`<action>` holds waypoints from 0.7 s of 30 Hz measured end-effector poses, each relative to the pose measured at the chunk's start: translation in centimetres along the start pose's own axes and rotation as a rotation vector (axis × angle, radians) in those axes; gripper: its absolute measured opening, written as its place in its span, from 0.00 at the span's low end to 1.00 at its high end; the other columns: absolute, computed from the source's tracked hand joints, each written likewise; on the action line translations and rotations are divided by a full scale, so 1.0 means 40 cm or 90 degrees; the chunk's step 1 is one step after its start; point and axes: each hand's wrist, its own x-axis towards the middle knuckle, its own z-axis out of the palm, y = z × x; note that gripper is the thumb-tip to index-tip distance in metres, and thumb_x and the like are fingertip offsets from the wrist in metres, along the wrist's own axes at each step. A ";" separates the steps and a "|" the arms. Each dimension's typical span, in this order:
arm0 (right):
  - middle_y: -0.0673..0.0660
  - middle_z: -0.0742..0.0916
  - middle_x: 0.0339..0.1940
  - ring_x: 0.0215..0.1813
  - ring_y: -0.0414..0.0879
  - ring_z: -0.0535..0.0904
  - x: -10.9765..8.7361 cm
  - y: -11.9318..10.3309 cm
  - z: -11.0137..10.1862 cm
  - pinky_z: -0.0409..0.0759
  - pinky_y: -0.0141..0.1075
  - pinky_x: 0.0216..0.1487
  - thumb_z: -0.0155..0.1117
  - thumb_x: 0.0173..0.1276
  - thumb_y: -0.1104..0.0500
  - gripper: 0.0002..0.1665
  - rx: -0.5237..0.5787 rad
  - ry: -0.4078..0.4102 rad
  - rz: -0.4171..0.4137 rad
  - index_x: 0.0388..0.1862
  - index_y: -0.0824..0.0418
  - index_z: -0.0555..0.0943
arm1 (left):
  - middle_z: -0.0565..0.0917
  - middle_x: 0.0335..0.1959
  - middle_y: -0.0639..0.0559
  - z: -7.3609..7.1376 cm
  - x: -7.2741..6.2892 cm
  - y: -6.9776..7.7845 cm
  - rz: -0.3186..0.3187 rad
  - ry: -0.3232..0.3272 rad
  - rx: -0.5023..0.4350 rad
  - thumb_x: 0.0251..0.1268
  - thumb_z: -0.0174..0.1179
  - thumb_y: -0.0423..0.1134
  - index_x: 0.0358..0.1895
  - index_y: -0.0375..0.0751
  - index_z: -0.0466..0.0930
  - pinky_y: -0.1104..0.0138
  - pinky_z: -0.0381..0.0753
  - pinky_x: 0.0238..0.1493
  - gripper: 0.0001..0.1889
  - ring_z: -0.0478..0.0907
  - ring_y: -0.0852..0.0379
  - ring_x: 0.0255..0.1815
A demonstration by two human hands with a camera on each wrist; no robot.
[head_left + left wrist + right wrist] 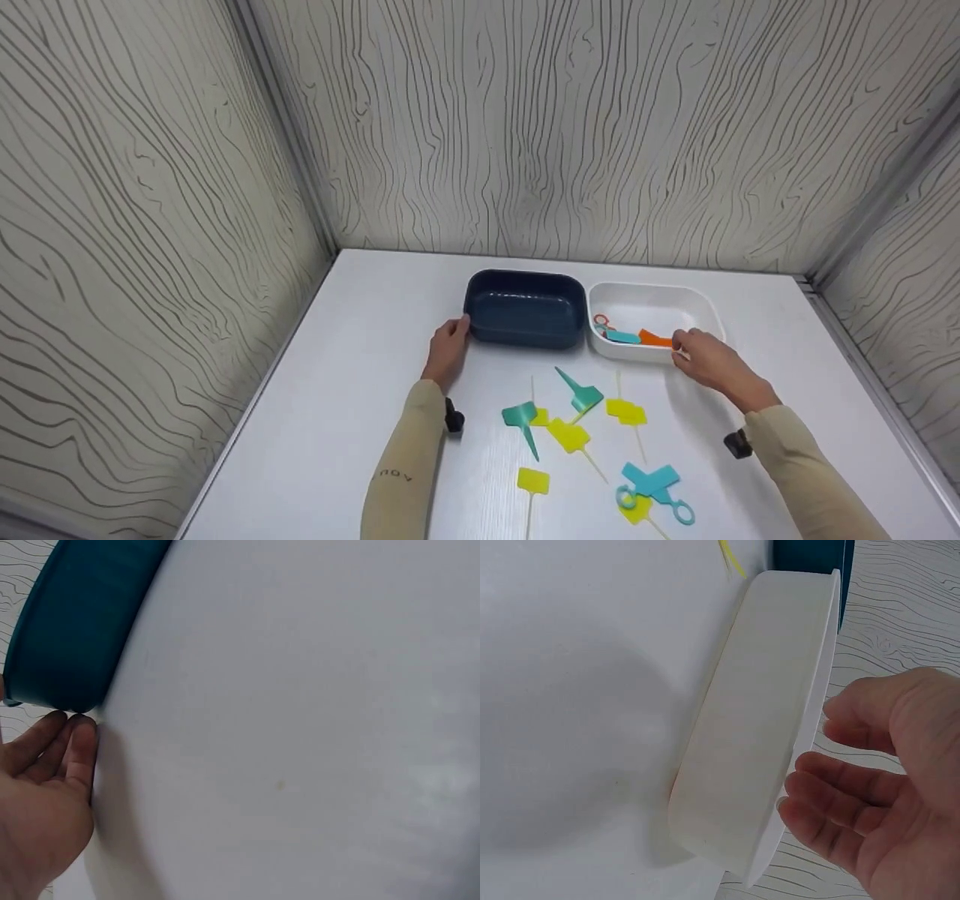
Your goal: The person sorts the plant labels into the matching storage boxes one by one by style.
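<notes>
At the left end of a dark blue bin (pixel 525 337) is my left hand (pixel 448 349). In the left wrist view its fingertips (pixel 79 724) touch the outside of the bin, with the thumb at the rim. Over the front rim of a white bin (pixel 660 296) is my right hand (pixel 709 360), its fingers loosely bent. Nothing shows between thumb and fingers in the right wrist view. Beside that hand in the white bin lies an orange tag (pixel 655 340), next to a light blue piece (pixel 623 337) and a small orange ring (pixel 601 320).
Several yellow tags with thin stems, such as one near the front (pixel 533 480), lie on the white table (pixel 337 420). Two green T-shaped tags (pixel 519 415) lie among them. Light blue ring-ended pieces (pixel 660 480) cross over a yellow tag at front right. Wood-patterned walls (pixel 525 135) enclose the table.
</notes>
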 end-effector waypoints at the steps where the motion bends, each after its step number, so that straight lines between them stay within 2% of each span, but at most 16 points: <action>1: 0.60 0.83 0.34 0.32 0.48 0.75 -0.006 -0.005 0.000 0.79 0.45 0.37 0.62 0.67 0.62 0.08 0.011 -0.018 0.006 0.42 0.66 0.78 | 0.80 0.58 0.52 0.000 -0.001 0.000 -0.001 0.000 0.000 0.71 0.44 0.68 0.58 0.50 0.78 0.54 0.67 0.70 0.30 0.73 0.51 0.65; 6: 0.58 0.84 0.36 0.34 0.47 0.74 -0.029 -0.033 0.000 0.78 0.42 0.38 0.62 0.67 0.60 0.10 0.056 -0.101 0.020 0.43 0.64 0.79 | 0.80 0.59 0.52 -0.001 -0.002 0.003 -0.006 0.001 0.004 0.70 0.43 0.68 0.59 0.50 0.77 0.53 0.67 0.70 0.30 0.73 0.51 0.66; 11: 0.53 0.84 0.34 0.33 0.45 0.74 -0.050 -0.062 0.006 0.78 0.39 0.37 0.65 0.66 0.59 0.09 0.039 -0.116 -0.011 0.42 0.62 0.80 | 0.79 0.60 0.51 -0.002 -0.005 0.006 0.000 0.006 0.005 0.71 0.43 0.67 0.59 0.49 0.78 0.53 0.67 0.70 0.30 0.72 0.51 0.66; 15: 0.49 0.83 0.32 0.32 0.43 0.72 -0.067 -0.084 0.018 0.75 0.33 0.34 0.67 0.65 0.58 0.08 0.050 -0.140 -0.004 0.42 0.59 0.81 | 0.79 0.60 0.51 -0.001 -0.008 0.006 0.006 0.009 0.004 0.71 0.43 0.67 0.59 0.49 0.78 0.54 0.67 0.70 0.30 0.73 0.51 0.66; 21: 0.48 0.81 0.28 0.30 0.42 0.72 -0.088 -0.113 0.034 0.73 0.32 0.31 0.67 0.66 0.55 0.09 0.080 -0.186 0.008 0.42 0.57 0.80 | 0.80 0.60 0.50 0.001 -0.001 0.002 0.005 0.006 0.002 0.72 0.43 0.67 0.60 0.47 0.77 0.54 0.68 0.69 0.31 0.73 0.51 0.66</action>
